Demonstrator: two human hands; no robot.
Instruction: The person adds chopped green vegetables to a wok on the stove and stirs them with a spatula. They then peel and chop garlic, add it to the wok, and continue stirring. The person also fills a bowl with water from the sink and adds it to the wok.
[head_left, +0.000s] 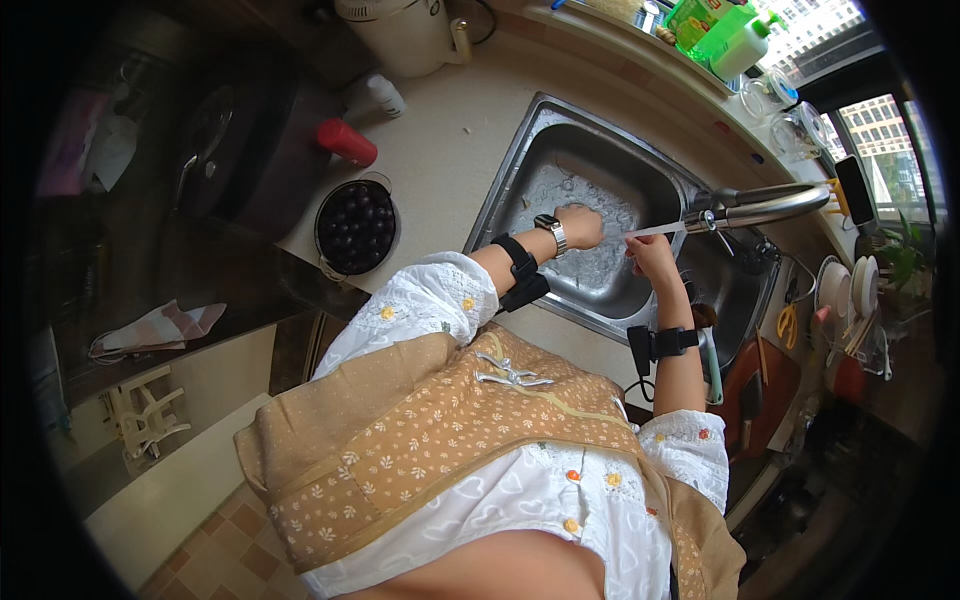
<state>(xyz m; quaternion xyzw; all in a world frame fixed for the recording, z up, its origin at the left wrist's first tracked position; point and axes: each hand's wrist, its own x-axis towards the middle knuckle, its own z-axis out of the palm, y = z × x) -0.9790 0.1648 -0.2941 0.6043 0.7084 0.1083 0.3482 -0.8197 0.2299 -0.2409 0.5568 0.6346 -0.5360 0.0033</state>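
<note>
My left hand (581, 227) reaches down into the left basin of a stainless steel sink (660, 161), its fingers turned away from view. Whether it holds anything is hidden. A watch (553, 234) is on that wrist. My right hand (651, 256) is over the basin's right side, fingertips close together beside a stream of water (654, 230). The stream runs from the nozzle of a metal faucet (776, 204). No object shows clearly in the right fingers. Rippling water (596, 274) covers the basin floor.
A pot of dark round fruit (356, 227) stands left of the sink, near a red cup (347, 142), a white bottle (386, 95) and a cream electric appliance (405, 34). To the right are yellow-handled scissors (787, 325), a brown cutting board (772, 397) and a dish rack with plates (865, 287).
</note>
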